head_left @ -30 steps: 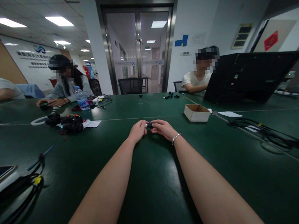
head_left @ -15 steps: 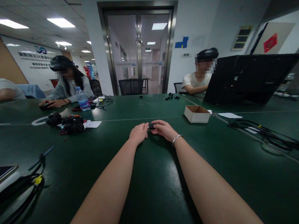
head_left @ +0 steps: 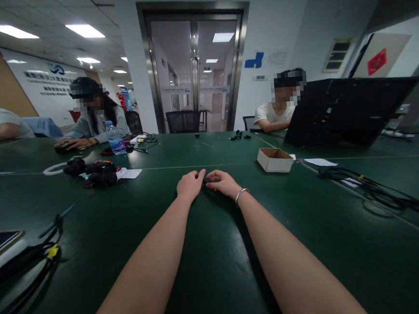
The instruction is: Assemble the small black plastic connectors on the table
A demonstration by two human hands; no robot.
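Observation:
Just above the green table, my right hand [head_left: 223, 183], with a silver bangle at the wrist, pinches a small black piece [head_left: 206, 180] between thumb and fingers. Its exact kind is too small to make out. Close beside it, my left hand [head_left: 191, 185] is closed, with the thumb raised toward the piece. What its curled fingers hold, if anything, is hidden behind the hand. An open cardboard box [head_left: 275, 160] stands to the right of my hands.
Several small black parts [head_left: 239, 135] lie farther back. Black devices [head_left: 96, 172] and a water bottle [head_left: 115, 139] stand left; cables [head_left: 371, 185] and a large black monitor [head_left: 347, 112] are right. A phone [head_left: 2, 243] lies near left. Other people sit around the table.
My right hand has shifted slightly left, bringing the black piece closer to my left hand. The left hand has turned and moved a little left, its thumb now raised.

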